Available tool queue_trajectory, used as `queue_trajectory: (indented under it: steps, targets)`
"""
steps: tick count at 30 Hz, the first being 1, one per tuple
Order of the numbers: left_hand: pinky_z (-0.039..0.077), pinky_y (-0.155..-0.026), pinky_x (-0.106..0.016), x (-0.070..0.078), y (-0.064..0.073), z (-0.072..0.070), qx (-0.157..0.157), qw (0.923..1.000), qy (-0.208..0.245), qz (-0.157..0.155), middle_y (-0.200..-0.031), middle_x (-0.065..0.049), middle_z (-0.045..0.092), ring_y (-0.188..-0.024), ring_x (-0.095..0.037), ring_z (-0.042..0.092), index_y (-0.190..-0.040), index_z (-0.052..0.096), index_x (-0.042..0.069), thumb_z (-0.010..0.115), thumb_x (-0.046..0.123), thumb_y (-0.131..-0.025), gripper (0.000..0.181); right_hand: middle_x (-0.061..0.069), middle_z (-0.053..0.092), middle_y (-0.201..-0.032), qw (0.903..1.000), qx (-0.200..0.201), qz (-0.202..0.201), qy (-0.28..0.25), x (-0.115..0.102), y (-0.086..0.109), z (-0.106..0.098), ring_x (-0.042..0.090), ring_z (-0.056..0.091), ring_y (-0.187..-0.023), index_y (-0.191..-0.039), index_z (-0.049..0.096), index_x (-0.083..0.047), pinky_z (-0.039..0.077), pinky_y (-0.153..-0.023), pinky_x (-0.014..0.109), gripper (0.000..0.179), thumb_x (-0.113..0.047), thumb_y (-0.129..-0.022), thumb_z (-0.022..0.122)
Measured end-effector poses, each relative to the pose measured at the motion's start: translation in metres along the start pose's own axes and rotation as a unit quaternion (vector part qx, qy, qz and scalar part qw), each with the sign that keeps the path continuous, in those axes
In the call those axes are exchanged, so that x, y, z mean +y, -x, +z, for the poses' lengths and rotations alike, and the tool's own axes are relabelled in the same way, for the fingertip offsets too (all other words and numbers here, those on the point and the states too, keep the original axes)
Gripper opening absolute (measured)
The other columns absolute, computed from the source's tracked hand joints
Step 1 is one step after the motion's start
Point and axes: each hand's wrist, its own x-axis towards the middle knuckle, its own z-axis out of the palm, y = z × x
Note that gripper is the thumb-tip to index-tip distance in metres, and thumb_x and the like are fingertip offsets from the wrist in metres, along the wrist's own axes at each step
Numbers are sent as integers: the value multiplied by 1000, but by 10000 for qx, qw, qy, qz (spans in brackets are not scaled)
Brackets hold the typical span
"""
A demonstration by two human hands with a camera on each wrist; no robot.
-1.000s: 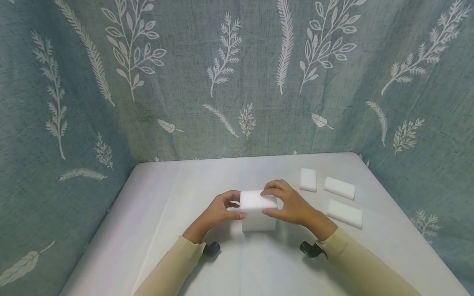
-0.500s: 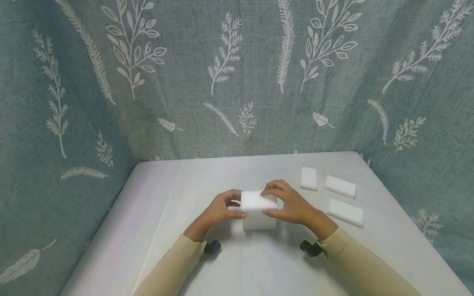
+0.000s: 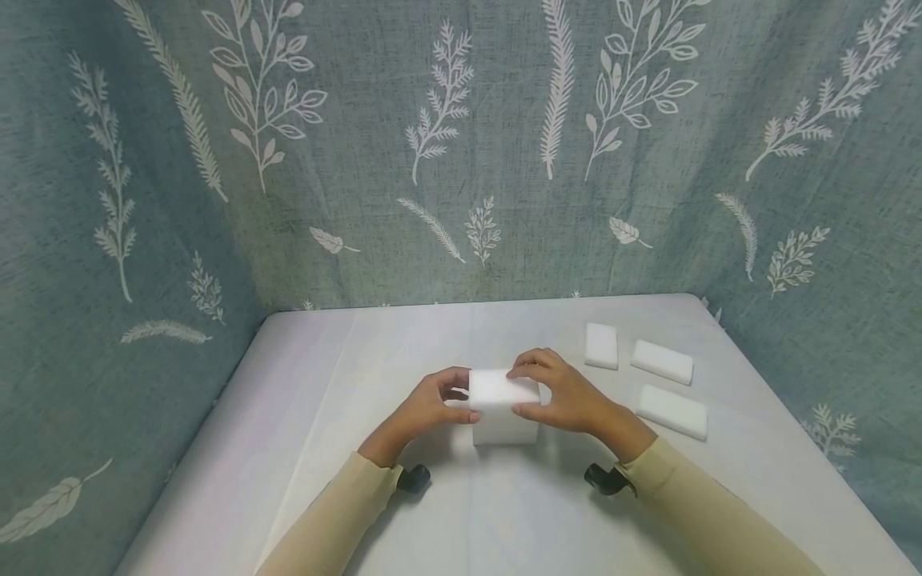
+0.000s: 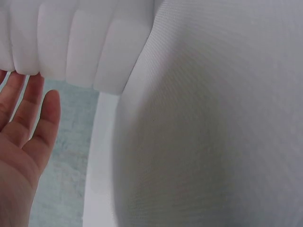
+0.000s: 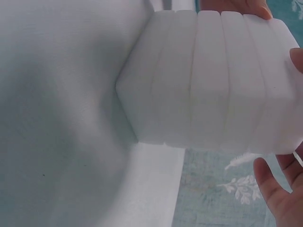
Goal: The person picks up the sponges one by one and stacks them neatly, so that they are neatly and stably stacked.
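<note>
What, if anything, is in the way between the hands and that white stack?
Nothing visible. The left hand and the right hand both touch the white stack directly. Three loose white blocks lie off to the right, not between.

The head view holds one left hand point(image 3: 434, 402) and one right hand point(image 3: 567, 398), two in all. Two sleeves point(image 3: 333, 514) show, and two black pieces point(image 3: 414, 479), one to each cuff. There is one stack point(image 3: 505, 410); the right wrist view shows six blocks point(image 5: 209, 82) in it, though the far end meets the frame's edge, so that number may be short. The left wrist view takes in five of these. Loose blocks point(image 3: 662, 362) number three. The table point(image 3: 389, 344) is one, and the sprigs point(image 3: 440, 104) printed on the cloth point(image 3: 360, 160) come to more than a dozen.
</note>
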Motion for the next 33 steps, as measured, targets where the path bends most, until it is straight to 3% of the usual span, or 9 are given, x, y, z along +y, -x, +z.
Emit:
queue_trajectory:
  steps: [8,17,27,33]
  targets:
    - [50,-92,-42,-1,0,-2,45,10000,-87,9,-120,-5,63,-109,-27,60,-128,58,6,86,24,-74,63,-1,54,-129,9990,-286,334,-99,0,2,0,19,52,-119,-122,64,-16,48,-95,45,46,-34,-82,79]
    - [52,-89,-42,-1,4,-1,225,9990,-386,-22,-117,1,64,-106,-23,60,-122,63,12,87,31,-71,60,-3,57,-125,9993,-191,143,-274,-1,1,0,19,55,-115,-119,66,-14,49,-93,42,46,-27,-79,82]
    - [52,-85,-41,6,6,-2,293,9975,-648,-4,-116,3,63,-105,-23,59,-120,64,12,87,30,-71,58,1,58,-125,9998,-179,-117,-29,0,0,1,19,57,-114,-120,65,-12,51,-91,39,47,-25,-78,82]
    - [50,-89,-42,7,8,-3,222,9979,-604,115,-118,3,63,-105,-22,59,-125,62,12,87,28,-72,61,-2,58,-126,9998,-200,45,-27,-2,4,2,18,57,-113,-120,65,-13,51,-90,38,46,-24,-79,82]
